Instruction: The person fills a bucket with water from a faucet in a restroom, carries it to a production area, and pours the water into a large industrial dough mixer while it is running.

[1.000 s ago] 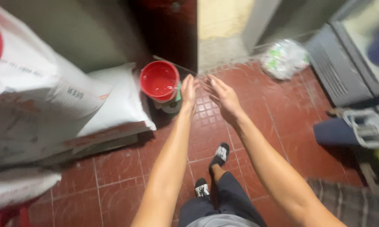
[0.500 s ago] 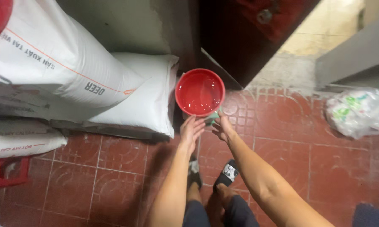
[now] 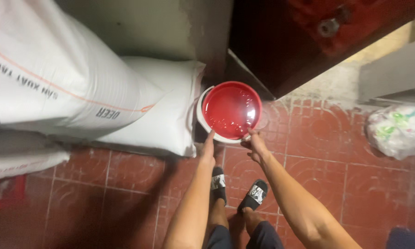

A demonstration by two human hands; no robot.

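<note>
Head cam, looking straight down. Red lid [image 3: 231, 109] sits flat on a white bucket [image 3: 201, 116], which stands on the red tiled floor [image 3: 336, 175] at the foot of a dark red door [image 3: 281, 41].

Left hand [image 3: 208, 150]: grip reaches the near-left edge of the bucket, fingers stretched forward and held together, fingertips at the rim just under the lid. Touching or a hair short, can't tell. Not wrapped round anything.

Right hand [image 3: 256, 144]: grip at the near-right edge of the lid, fingers curled, tips on or at the rim. Whether it actually pinches the lid edge is not clear from this angle.

So the lid lies just ahead of both hands, between them, its near edge at the fingertips and the rest beyond reach line. Lid surface glossy, small droplets or specks on it.

Around it:
- white woven sack [image 3: 166, 115] lying flat, pressed against the bucket's left side
- bigger white sack [image 3: 55, 78] stacked on top of it, further left
- crumpled plastic bag [image 3: 398, 129] on the tiles, well apart to the right
- person's feet in black slides [image 3: 256, 196] just behind the hands
</note>
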